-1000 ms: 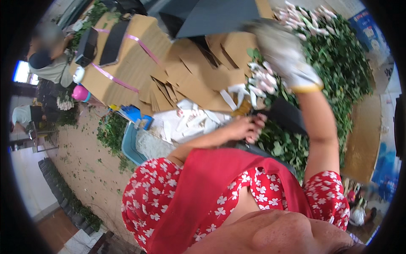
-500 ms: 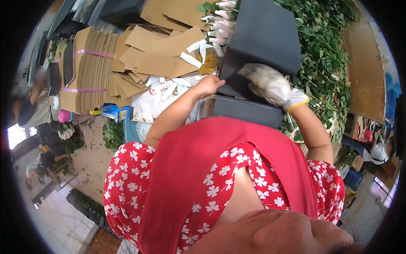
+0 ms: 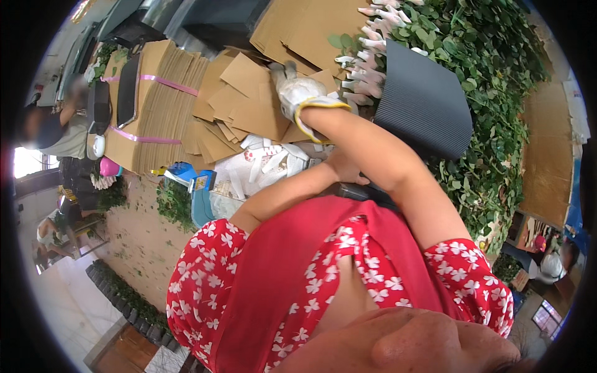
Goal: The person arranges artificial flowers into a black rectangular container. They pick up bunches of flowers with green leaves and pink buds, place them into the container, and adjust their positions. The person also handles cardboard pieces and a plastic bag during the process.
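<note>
My right hand (image 3: 292, 87), in a soiled white glove with a yellow cuff, reaches over loose brown cardboard pieces (image 3: 249, 87), fingers extended and apparently touching them. My left hand (image 3: 349, 173) is bare and partly hidden beneath my right forearm, its fingers curled on a dark corrugated board (image 3: 367, 194) near my apron. A ribbed black sheet (image 3: 423, 93) leans beside a row of pale pink flower heads in white sleeves (image 3: 367, 78). White strips (image 3: 267, 161) lie below the cardboard.
Leafy stems (image 3: 497, 93) pile at right. Pink-strapped cardboard stack (image 3: 161, 112), blue tool (image 3: 186, 177), teal bin (image 3: 200, 205) and pink container (image 3: 111, 166) are left. Co-workers appear at far left (image 3: 56, 133), lower left (image 3: 50, 230) and right (image 3: 552, 264). Leaf litter covers the floor (image 3: 137, 217).
My gloved right hand has moved left from the black board onto the cardboard. My left hand has shifted right and down, under that forearm. The ribbed sheet now sits farther right in view.
</note>
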A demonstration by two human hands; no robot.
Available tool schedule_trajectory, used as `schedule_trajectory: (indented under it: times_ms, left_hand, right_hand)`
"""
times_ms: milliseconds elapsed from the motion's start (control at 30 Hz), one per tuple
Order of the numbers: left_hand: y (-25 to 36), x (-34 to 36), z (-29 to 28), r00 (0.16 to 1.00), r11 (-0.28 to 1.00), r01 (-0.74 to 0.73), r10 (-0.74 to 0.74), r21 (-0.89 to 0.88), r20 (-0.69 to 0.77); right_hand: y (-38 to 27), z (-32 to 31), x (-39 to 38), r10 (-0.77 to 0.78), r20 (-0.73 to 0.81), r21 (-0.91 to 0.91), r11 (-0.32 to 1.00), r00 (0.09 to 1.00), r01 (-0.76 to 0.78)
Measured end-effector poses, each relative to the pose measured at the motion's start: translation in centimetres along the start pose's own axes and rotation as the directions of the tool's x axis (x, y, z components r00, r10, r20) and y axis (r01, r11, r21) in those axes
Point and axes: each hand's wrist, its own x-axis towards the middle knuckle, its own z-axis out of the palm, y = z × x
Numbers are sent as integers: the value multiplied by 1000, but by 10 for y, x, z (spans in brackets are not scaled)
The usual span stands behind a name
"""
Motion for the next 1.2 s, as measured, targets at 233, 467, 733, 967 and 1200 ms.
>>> schedule_trajectory:
  times_ms: [233, 467, 733, 967, 1200]
  left_hand:
    - [-3, -8, 4, 990, 983, 129, -136, 133, 43]
    - [-8, -7, 15, 971, 856, 99, -194, -508, -138]
    - [-13, -1, 12, 995, 981, 96, -97, 170, -1]
    - [8, -38, -42, 928, 955, 294, -291, -21, -231]
    - [0, 12, -23, 960, 999, 7, -21, 52, 280]
  right_hand:
    - [13, -71, -40, -590, -492, 68, 707, 641, 704]
    - [101, -196, -231, 148, 654, 700, 254, 742, -667]
    - [153, -64, -223, 277, 563, 536, 594, 779, -600]
    - [156, -58, -229, 387, 657, 522, 386, 647, -760]
    - [156, -47, -227, 390, 668, 581, 258, 634, -772]
